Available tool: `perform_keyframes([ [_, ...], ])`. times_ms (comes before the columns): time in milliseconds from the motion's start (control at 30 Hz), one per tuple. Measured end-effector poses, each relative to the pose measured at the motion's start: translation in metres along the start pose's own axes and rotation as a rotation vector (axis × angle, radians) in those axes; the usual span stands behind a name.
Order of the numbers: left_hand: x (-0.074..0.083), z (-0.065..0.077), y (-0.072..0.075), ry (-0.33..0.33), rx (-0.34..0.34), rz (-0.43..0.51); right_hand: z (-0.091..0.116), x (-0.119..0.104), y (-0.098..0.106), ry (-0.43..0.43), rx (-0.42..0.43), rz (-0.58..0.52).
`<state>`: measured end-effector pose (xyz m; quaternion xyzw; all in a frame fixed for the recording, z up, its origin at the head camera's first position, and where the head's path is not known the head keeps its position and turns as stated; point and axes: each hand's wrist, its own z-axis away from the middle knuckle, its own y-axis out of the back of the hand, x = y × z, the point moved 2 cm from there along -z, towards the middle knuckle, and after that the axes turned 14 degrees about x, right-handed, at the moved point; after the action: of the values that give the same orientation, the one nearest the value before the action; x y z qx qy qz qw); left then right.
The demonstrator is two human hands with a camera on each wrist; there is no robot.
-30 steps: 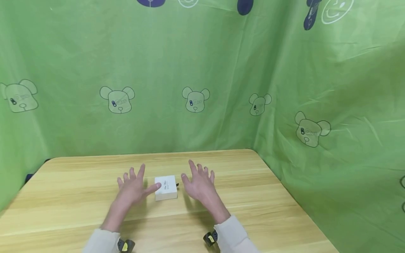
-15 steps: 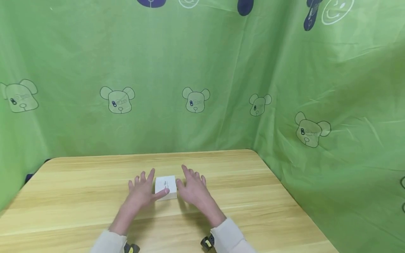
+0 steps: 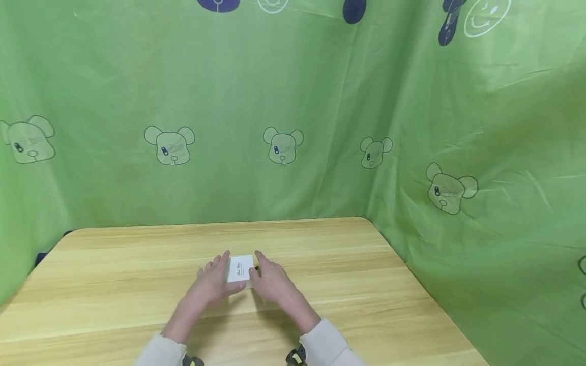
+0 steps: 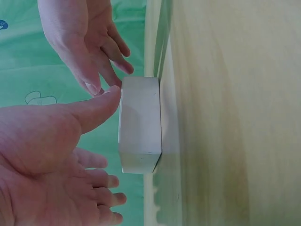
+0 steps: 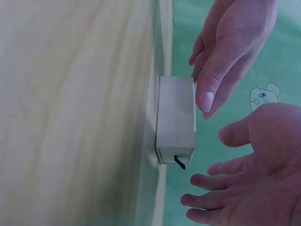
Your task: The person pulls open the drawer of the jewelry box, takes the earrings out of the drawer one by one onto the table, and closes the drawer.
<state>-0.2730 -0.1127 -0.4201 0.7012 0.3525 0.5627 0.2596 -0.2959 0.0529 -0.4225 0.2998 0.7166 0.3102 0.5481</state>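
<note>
Nearest, a person's two pale sleeves (image 3: 330,346) lead to bare hands. The left hand (image 3: 212,283) and right hand (image 3: 273,282) are spread, fingers loosely extended, gripping nothing; whether the fingertips touch the box cannot be told. Between them, on the wood-grain table (image 3: 114,290), sits a small white box (image 3: 240,268). Its top carries a dark cursive line above smaller print, both too small to read surely. A short black tab (image 5: 179,162) sticks out of the side facing the right hand. Beyond the hands hangs a green curtain (image 3: 229,76) printed with bear heads (image 3: 174,148) bearing faint, illegible lettering.
</note>
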Motion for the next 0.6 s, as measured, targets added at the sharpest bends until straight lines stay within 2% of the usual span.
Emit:
perform_keyframes([
  [333, -0.0031, 0.0024, -0.0042, 0.015, -0.014, 0.005, 0.0026, 0.0005, -0.0048, 0.003, -0.055, -0.04],
  [600, -0.0037, 0.0015, -0.0042, -0.019, -0.007, -0.05, 0.0027, 0.0037, -0.0063, 0.0, -0.046, -0.03],
])
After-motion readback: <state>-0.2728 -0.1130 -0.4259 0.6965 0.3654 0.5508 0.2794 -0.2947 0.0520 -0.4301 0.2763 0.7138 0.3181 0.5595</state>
